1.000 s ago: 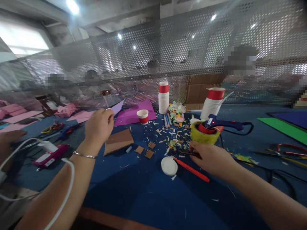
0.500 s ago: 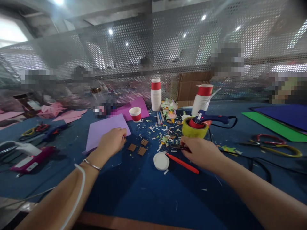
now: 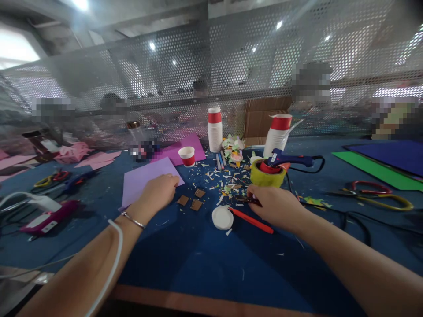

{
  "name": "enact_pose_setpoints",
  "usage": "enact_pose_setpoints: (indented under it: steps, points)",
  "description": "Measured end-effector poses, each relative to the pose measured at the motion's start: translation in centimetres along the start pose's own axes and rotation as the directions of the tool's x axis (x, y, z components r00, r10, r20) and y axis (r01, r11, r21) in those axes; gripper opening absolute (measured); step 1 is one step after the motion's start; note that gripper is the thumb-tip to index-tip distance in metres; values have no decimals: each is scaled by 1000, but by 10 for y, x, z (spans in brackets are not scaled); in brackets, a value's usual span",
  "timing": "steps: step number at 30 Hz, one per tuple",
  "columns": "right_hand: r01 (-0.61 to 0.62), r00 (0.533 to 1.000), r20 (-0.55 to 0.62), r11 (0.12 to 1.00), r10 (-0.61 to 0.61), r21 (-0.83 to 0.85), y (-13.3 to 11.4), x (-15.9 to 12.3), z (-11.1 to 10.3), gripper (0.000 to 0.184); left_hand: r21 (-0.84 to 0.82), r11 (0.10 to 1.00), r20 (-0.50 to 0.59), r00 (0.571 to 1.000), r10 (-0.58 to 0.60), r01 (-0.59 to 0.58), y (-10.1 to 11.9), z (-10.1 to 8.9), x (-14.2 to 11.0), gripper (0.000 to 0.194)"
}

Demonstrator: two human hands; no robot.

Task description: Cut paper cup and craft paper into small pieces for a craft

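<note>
My left hand [image 3: 161, 190] is over the right part of a lavender paper sheet [image 3: 137, 181]. Its fingers are curled together, and whatever they may hold is hidden. Small brown cardboard squares [image 3: 196, 204] lie just to its right. My right hand [image 3: 269, 200] is closed around a small pair of scissors [image 3: 251, 201], whose dark blades point left, low over the table. Below the scissors lies a red pen [image 3: 253, 221], its left end beside a round white paper piece [image 3: 222, 218]. Just behind the right hand stands a yellow container [image 3: 268, 176] with a blue glue gun [image 3: 289, 159] resting on it.
Paper scraps [image 3: 231, 178] litter the middle. Two cup stacks [image 3: 215, 134] and a single red-and-white cup [image 3: 187, 156] stand behind. Larger scissors [image 3: 380, 198] and cables are at right; a magenta power strip [image 3: 49, 219] is at left. A perforated screen [image 3: 165, 79] backs the table.
My left hand has shifted slightly to the right over the lavender sheet. My right hand stays nearly in place with the scissors. The view has moved a little.
</note>
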State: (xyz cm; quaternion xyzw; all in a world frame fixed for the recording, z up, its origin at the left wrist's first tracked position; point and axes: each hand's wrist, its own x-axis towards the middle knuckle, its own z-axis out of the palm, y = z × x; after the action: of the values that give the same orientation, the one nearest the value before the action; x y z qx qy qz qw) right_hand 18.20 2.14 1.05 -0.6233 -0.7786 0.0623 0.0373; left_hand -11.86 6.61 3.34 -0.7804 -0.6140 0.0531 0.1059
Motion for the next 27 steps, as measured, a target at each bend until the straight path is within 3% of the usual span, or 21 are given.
enact_pose_setpoints:
  steps: [4,8,13,18,22,27]
  points:
    - [0,1000,-4,1000,0,-4,0,1,1,18,6,1000,-1,1000,5,-5,9,-18,-1,18]
    - [1,1000,-4,1000,-1,-8,0,1,1,18,-9,999,-58,998,38,-39,32,-32,6,17]
    - [-2,1000,-2,1000,2,-13,0,0,0,19,-10,995,-88,991,97,-98,56,-10,24,18]
    - [1,1000,13,1000,-1,-2,2,1,-1,17,-20,992,-98,988,119,-122,59,16,27,25]
    - [-4,1000,27,1000,4,8,3,2,0,16,-44,992,-90,989,115,-119,55,16,27,24]
    - [-6,999,36,1000,5,10,3,3,1,16,-88,996,-62,998,18,-23,38,6,35,22]
